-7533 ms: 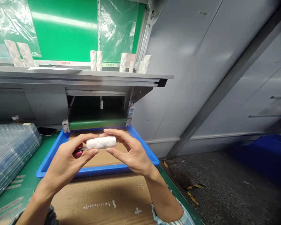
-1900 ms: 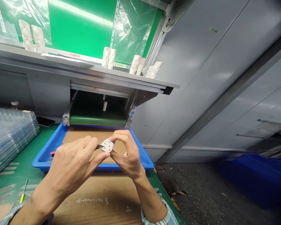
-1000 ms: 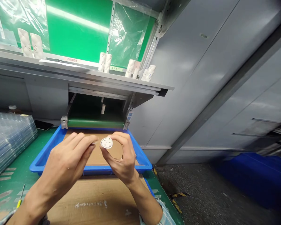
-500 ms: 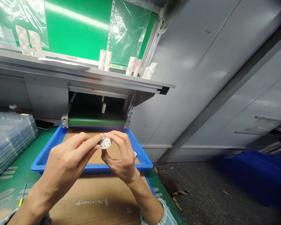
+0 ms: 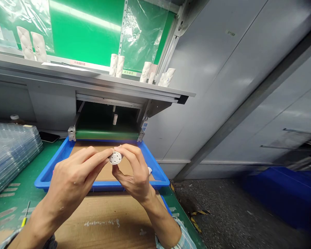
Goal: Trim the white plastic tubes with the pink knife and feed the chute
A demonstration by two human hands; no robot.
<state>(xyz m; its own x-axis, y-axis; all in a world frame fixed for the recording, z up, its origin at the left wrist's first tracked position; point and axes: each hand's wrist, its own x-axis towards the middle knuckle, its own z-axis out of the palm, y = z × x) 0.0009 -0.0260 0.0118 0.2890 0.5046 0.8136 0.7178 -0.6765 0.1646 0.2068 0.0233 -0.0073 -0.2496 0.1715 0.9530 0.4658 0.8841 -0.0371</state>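
Note:
A white cylindrical part (image 5: pixel 115 158) sits end-on between my hands, its round end face with small holes turned towards me. My right hand (image 5: pixel 133 173) pinches it with thumb and fingers. The fingertips of my left hand (image 5: pixel 76 173) come up against its left side. A bit of a pink tool handle (image 5: pixel 53 171) shows past my left hand, and the rest of the tool is hidden by that hand. Both hands hover above a blue plastic tray (image 5: pixel 158 174) lined with cardboard.
A shelf above holds several white cylindrical parts (image 5: pixel 116 65). Behind the tray runs a green conveyor belt (image 5: pixel 107 135). Stacked clear plastic trays (image 5: pixel 10 155) lie at the left, with a phone (image 5: pixel 49 137) behind them. A yellow-handled screwdriver (image 5: pixel 24 219) lies on the green mat.
My left fingertips have closed in on the white part, and the part has turned slightly, with its end face now partly covered by my fingers.

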